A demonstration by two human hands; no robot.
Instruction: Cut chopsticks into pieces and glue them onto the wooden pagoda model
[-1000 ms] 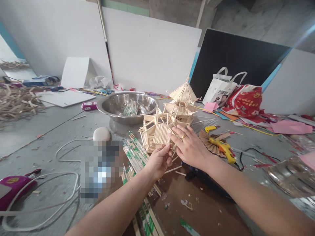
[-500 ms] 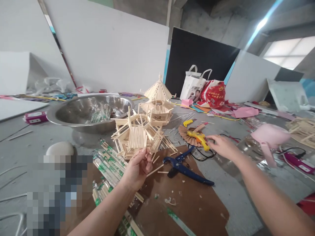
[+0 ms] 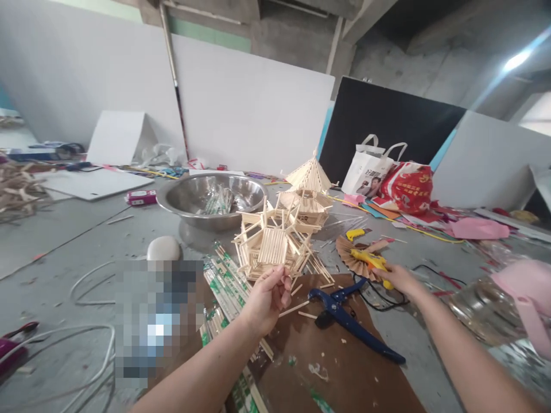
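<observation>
My left hand [image 3: 269,295] is pinched closed in front of a half-built house model [image 3: 274,245] of wooden sticks; whatever lies between the fingertips is too small to make out. My right hand [image 3: 402,281] has its fingers on the handle of a yellow glue gun [image 3: 368,259], which rests by a brown pleated paper fan [image 3: 348,252]. Behind the half-built model stands a stick pavilion [image 3: 309,178] with a pointed roof. Blue cutting pliers [image 3: 355,324] lie between my hands. Wrapped chopsticks [image 3: 224,287] are left of my left hand.
A steel basin [image 3: 172,209] holding more wrapped sticks stands at the back left. A brown sheet [image 3: 344,373] covers the near tabletop. Bags, including a red one [image 3: 407,186], sit at the back right. A pink-lidded clear jug [image 3: 477,310] and cables are near my right arm.
The view has turned left, so everything appears further right. My right hand has closed onto the glue gun's handle. My left hand stays pinched in front of the half-built model.
</observation>
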